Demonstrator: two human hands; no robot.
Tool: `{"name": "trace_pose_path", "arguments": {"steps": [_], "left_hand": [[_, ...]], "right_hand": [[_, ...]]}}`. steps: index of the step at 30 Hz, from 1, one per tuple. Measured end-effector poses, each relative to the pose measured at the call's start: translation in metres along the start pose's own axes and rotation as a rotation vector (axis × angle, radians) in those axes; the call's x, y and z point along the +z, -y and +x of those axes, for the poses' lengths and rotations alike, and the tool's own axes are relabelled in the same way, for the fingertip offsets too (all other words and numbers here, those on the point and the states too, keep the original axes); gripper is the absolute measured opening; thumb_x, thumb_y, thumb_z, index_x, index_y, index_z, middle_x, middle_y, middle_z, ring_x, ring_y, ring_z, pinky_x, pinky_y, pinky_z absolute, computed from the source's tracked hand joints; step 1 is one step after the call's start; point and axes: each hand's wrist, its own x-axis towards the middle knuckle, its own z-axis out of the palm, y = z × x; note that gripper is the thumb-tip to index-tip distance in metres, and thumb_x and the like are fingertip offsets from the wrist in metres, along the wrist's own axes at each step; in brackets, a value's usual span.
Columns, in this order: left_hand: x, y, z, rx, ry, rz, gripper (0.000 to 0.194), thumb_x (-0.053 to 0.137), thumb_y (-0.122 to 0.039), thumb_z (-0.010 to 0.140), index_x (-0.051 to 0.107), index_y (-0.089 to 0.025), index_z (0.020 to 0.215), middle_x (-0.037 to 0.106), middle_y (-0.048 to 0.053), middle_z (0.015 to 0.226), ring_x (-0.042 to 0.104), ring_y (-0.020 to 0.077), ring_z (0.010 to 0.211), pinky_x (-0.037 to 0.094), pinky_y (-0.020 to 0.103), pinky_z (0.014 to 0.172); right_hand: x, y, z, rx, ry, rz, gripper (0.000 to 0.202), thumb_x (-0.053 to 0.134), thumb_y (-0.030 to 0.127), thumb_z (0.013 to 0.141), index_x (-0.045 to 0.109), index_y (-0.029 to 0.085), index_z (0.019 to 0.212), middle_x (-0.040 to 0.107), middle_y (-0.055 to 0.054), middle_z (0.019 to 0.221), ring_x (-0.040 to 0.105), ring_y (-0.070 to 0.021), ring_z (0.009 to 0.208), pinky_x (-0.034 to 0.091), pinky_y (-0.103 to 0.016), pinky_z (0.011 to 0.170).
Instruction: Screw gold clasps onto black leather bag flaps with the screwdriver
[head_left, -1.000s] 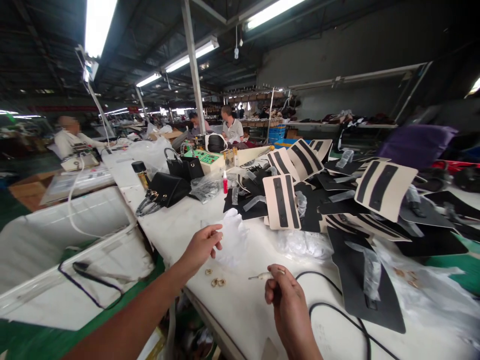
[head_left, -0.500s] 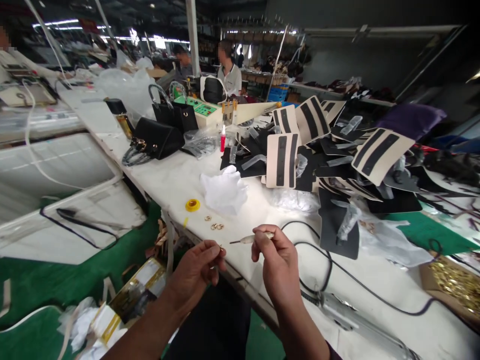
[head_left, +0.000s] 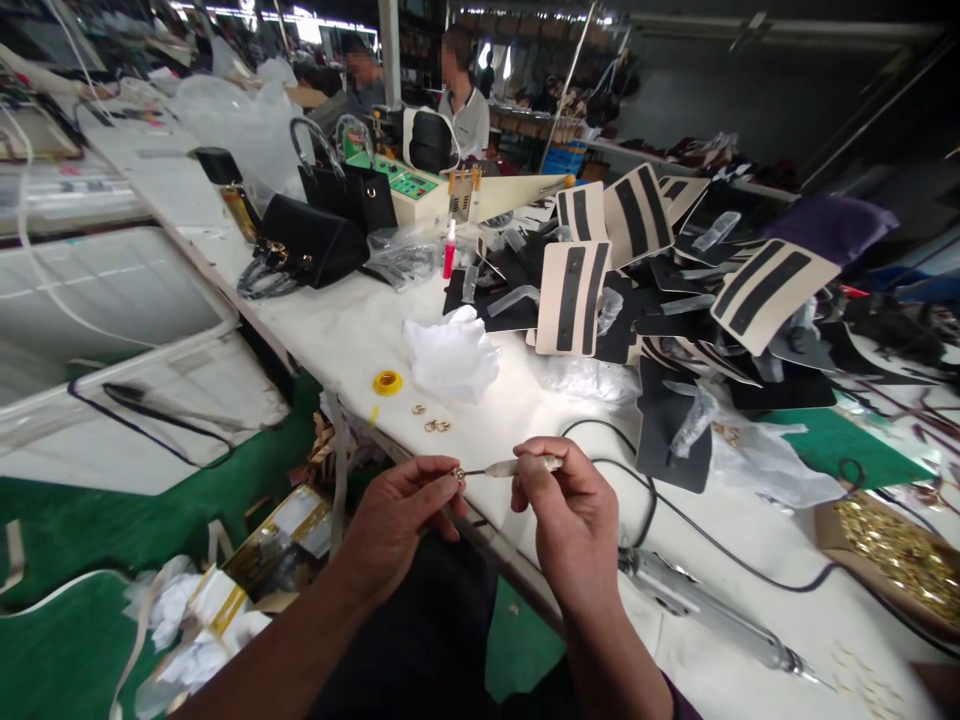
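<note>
Between thumb and fingertips, my left hand (head_left: 411,508) pinches a small gold-coloured metal fitting (head_left: 458,474) above the table's front edge. My right hand (head_left: 571,510) is closed round the pale handle of a small screwdriver (head_left: 504,468). Its thin dark shaft points left, and the tip meets the fitting; how it sits in the fitting is too small to make out. Several gold rings (head_left: 436,426) lie on the white table beyond my left hand. A yellow roll (head_left: 388,383) with an open centre lies behind them, beside crumpled white paper (head_left: 454,352).
A grey electric screwdriver (head_left: 701,610) with a black cable lies at right, near a box of gold hardware (head_left: 896,545). Striped beige and black panels (head_left: 574,298) are heaped behind. Black handbags (head_left: 311,242) stand at back left. A white bin (head_left: 135,425) is left of the table.
The screwdriver tip, apart from the gold fitting before, now meets it. My left hand has risen slightly and moved right with the fitting. The view has tilted down a little.
</note>
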Motion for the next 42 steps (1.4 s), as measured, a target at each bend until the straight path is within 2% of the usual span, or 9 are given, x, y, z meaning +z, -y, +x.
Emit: {"name": "trace_pose_path", "arguments": {"steps": [6, 11, 23, 30, 37, 42], "left_hand": [[0.003, -0.002, -0.001, -0.014, 0.006, 0.007, 0.04, 0.095, -0.037, 0.071, 0.072, -0.015, 0.095, 0.074, 0.002, 0.074, 0.068, 0.0142, 0.06, 0.056, 0.023, 0.051], [0.006, -0.003, -0.002, -0.009, 0.001, 0.023, 0.039, 0.095, -0.038, 0.071, 0.072, -0.015, 0.094, 0.075, 0.002, 0.074, 0.068, 0.0138, 0.059, 0.057, 0.023, 0.051], [0.01, -0.003, -0.004, 0.001, 0.006, 0.03, 0.04, 0.095, -0.038, 0.071, 0.071, -0.014, 0.094, 0.075, 0.002, 0.071, 0.067, 0.0135, 0.057, 0.058, 0.022, 0.051], [0.011, -0.001, -0.003, 0.034, 0.002, 0.106, 0.04, 0.092, -0.04, 0.074, 0.069, -0.014, 0.095, 0.075, 0.003, 0.068, 0.067, 0.0141, 0.056, 0.057, 0.023, 0.053], [0.011, 0.001, -0.001, 0.04, 0.003, 0.125, 0.041, 0.091, -0.042, 0.074, 0.069, -0.015, 0.095, 0.074, 0.002, 0.067, 0.067, 0.014, 0.053, 0.055, 0.022, 0.052], [0.014, 0.001, 0.0, 0.039, 0.012, 0.122, 0.04, 0.091, -0.041, 0.074, 0.068, -0.015, 0.094, 0.074, 0.003, 0.067, 0.067, 0.0142, 0.053, 0.055, 0.023, 0.052]], "right_hand": [[-0.002, -0.003, 0.0, -0.067, 0.002, -0.052, 0.022, 0.066, 0.041, 0.095, 0.069, 0.02, 0.091, 0.059, 0.003, 0.059, 0.052, -0.0134, 0.054, 0.043, -0.025, 0.052], [-0.006, -0.009, 0.0, -0.106, -0.006, -0.102, 0.02, 0.066, 0.041, 0.097, 0.071, 0.021, 0.094, 0.064, 0.002, 0.068, 0.056, -0.0136, 0.06, 0.046, -0.026, 0.061], [-0.007, -0.012, 0.0, -0.092, -0.009, -0.083, 0.019, 0.066, 0.039, 0.097, 0.071, 0.022, 0.093, 0.065, 0.002, 0.069, 0.056, -0.0136, 0.061, 0.046, -0.027, 0.06], [-0.009, -0.009, -0.004, -0.148, 0.005, -0.134, 0.017, 0.064, 0.037, 0.099, 0.071, 0.022, 0.094, 0.067, 0.002, 0.071, 0.058, -0.0142, 0.065, 0.046, -0.027, 0.064], [-0.013, -0.008, -0.003, -0.099, -0.09, 0.032, 0.017, 0.065, 0.037, 0.099, 0.069, 0.022, 0.094, 0.059, 0.005, 0.06, 0.053, -0.0122, 0.056, 0.043, -0.025, 0.057], [-0.013, -0.006, -0.001, -0.082, -0.055, 0.014, 0.017, 0.066, 0.036, 0.098, 0.068, 0.021, 0.091, 0.06, 0.005, 0.06, 0.054, -0.0121, 0.055, 0.043, -0.024, 0.054]]}}
